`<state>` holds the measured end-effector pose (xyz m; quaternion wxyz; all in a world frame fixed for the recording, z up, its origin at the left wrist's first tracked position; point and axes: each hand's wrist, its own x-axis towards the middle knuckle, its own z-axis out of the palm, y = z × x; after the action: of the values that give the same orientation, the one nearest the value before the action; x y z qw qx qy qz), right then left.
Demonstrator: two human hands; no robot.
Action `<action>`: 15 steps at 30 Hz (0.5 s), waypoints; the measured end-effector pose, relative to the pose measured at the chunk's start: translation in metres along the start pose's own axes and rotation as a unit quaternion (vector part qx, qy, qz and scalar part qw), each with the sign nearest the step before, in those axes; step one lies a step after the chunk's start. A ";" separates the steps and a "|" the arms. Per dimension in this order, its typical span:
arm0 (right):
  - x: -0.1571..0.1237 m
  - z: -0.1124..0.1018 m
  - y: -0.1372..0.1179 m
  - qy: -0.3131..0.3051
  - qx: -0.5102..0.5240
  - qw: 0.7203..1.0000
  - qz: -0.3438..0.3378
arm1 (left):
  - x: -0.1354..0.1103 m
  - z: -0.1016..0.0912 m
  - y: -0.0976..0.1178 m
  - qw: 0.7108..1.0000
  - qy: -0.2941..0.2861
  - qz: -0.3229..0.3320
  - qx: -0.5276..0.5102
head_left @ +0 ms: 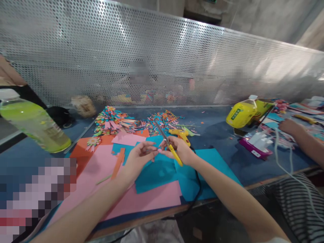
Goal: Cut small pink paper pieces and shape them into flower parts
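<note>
I saw a small pink scrap [159,151] of paper between the two hands, low over the blue sheets [157,179] at the middle of the table [210,119]. The right hand [180,150] was nearly closed, its fingertips at the scrap while it held yellow-handled scissors [175,155], metal blades pointing far and left. The left hand [141,152] was half curled, its fingertips close together by the scrap; I couldn't tell whether they gripped it.

Flat, smooth pink paper [149,197] lay nearer and to the left, with a narrow orange strip [118,163] there. On the far side I had a yellow glue gun [181,134], a tangled heap of thin cuttings [162,120] and, left of that, fringed paper flowers [113,121]. A green bottle [32,125] leaned in view at left; a yellow bottle [240,116] and a co-worker's hand [290,130] were at right. Behind stood a perforated metal panel [164,44].
</note>
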<state>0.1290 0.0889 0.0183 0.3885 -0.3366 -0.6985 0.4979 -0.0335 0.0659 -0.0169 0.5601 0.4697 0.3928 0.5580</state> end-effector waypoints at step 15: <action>0.000 -0.009 0.007 -0.010 -0.160 0.987 -0.011 | -0.003 0.000 0.015 0.999 0.023 0.038 -0.022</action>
<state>0.1380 0.0944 0.0135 0.3283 -0.3819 -0.7764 0.3789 -0.0376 0.0619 -0.0030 0.5397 0.4591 0.3754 0.5975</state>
